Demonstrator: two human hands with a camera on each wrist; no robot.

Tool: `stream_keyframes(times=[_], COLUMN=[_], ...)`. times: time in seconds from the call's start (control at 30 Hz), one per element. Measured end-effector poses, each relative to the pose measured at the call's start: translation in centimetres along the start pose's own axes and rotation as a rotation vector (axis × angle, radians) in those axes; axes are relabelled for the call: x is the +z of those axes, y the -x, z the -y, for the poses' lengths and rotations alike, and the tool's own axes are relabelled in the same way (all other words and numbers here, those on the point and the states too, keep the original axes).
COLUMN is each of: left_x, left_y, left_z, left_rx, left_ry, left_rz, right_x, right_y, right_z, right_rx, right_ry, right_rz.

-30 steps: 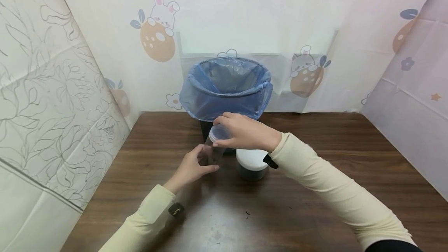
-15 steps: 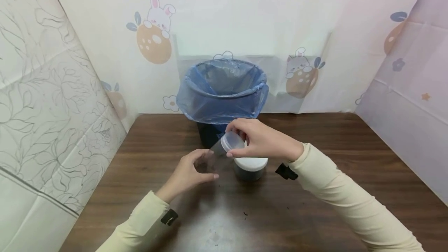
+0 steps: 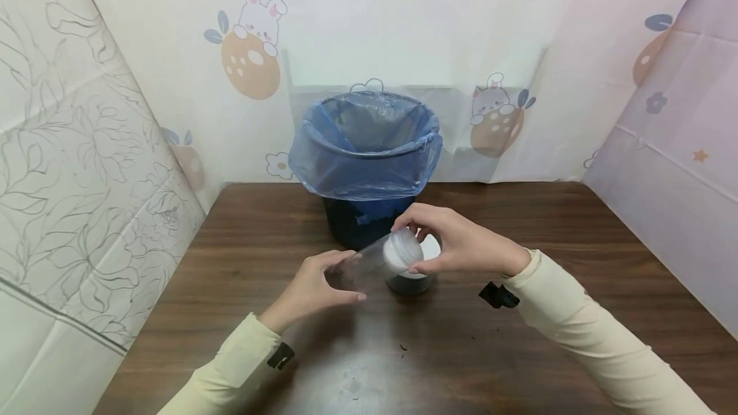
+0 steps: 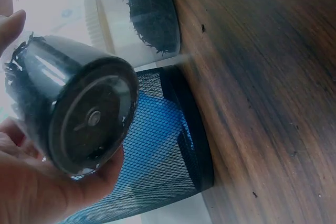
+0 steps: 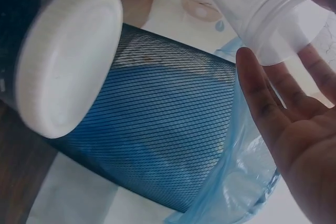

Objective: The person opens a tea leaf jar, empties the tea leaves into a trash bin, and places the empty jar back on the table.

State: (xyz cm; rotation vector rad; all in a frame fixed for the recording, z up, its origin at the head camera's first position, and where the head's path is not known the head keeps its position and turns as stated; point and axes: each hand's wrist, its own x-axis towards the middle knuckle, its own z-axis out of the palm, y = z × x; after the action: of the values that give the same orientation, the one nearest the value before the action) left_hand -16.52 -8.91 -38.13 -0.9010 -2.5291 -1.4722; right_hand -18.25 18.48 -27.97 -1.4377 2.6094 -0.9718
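A clear plastic jar is held tilted above the table, its mouth pointing up and right. Dark shreds lie inside near its base, plain in the left wrist view. My left hand grips the base end. At the mouth end, my right hand holds the jar's rim between thumb and fingers; whether a clear lid covers the mouth I cannot tell. Behind the held jar stands a second jar with a white lid, partly hidden. It too has dark shreds in it, as the left wrist view shows.
A dark mesh bin stands at the back of the wooden table, lined with a blue plastic bag. A few dark scraps lie on the tabletop. Printed cloth hangs behind and at the sides.
The held jar has tipped further over, its mouth swinging right and down. My right hand has moved right and down with the rim. The left hand keeps its hold, almost in place.
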Motion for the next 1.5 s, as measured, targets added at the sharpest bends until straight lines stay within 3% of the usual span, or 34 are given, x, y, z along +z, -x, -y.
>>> stream_keyframes(times=[0.17, 0.3, 0.47, 0.57, 0.67, 0.77, 1.0, 1.07, 1.3, 1.5], left_x=[0.1, 0.1, 0.2, 0.2, 0.2, 0.2, 0.1, 0.1, 0.2, 0.2], left_y=[0.0, 0.1, 0.1, 0.1, 0.1, 0.1, 0.3, 0.3, 0.4, 0.5], left_z=[-0.3, -0.6, -0.7, -0.6, -0.6, -0.8, -1.0, -0.9, -0.9, -1.1], left_rx=[0.016, 0.014, 0.02, 0.031, 0.045, 0.06, 0.054, 0.053, 0.068, 0.034], left_ry=[-0.015, -0.043, -0.073, -0.083, -0.094, -0.099, -0.126, -0.133, -0.16, -0.204], left_rz=[-0.003, 0.003, 0.002, -0.007, -0.014, -0.015, -0.009, -0.009, -0.021, -0.016], right_x=[0.4, 0.7, 0.9, 1.0, 1.2, 1.4, 1.7, 1.8, 1.6, 1.5], right_y=[1.0, 1.6, 2.3, 2.5, 2.6, 2.6, 2.9, 3.0, 3.1, 3.2], right_z=[-0.3, -0.3, 0.0, 0.1, 0.1, -0.1, -0.1, 0.0, 0.6, 0.2], right_rx=[-0.042, -0.062, 0.101, 0.211, 0.258, 0.242, 0.058, 0.067, 0.246, 0.174], right_ry=[-0.026, 0.014, 0.074, 0.098, 0.12, 0.111, 0.036, 0.053, 0.241, 0.144], right_rz=[-0.024, -0.047, -0.085, -0.071, -0.042, -0.027, -0.006, -0.01, -0.053, 0.01])
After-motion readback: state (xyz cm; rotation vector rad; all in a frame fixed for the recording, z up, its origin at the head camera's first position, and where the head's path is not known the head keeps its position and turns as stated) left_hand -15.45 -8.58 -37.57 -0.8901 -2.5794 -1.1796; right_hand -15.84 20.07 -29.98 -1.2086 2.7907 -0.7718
